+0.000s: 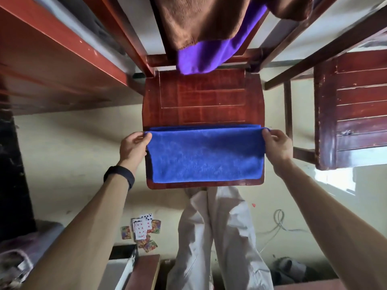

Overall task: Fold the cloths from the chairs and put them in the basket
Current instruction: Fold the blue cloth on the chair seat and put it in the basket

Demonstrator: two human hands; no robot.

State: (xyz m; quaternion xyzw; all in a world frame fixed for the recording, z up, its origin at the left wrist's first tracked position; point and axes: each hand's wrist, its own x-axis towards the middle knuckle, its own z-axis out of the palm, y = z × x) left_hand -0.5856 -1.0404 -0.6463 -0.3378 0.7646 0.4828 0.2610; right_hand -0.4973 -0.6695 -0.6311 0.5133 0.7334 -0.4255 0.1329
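Both forearms reached forward from the bottom of the view, the left one carrying a black wristband (119,174). Left hand (134,146) pinched the left far corner of the blue cloth (206,155), thumb on top and fingers curled beneath the edge. Right hand (276,144) pinched the right far corner in the same manner. Between the two hands the blue cloth lay folded double, a second layer showing along its far edge, and it rested flat on the near half of the chair seat (203,99), spanning nearly the full width of the seat.

At the far end of the seat, a purple cloth (201,57) hung over the chair back, touching the seat's far edge. A brown cloth (194,21) was draped over the purple one, higher up. A second wooden chair (354,109) stood just beside the first, to the right.

Below the seat, the person's light trousers (219,237) were visible. Playing cards (142,231) lay scattered on the pale floor (79,143) to the left of the legs, and a white cable (278,225) lay to the right. No basket could be identified.
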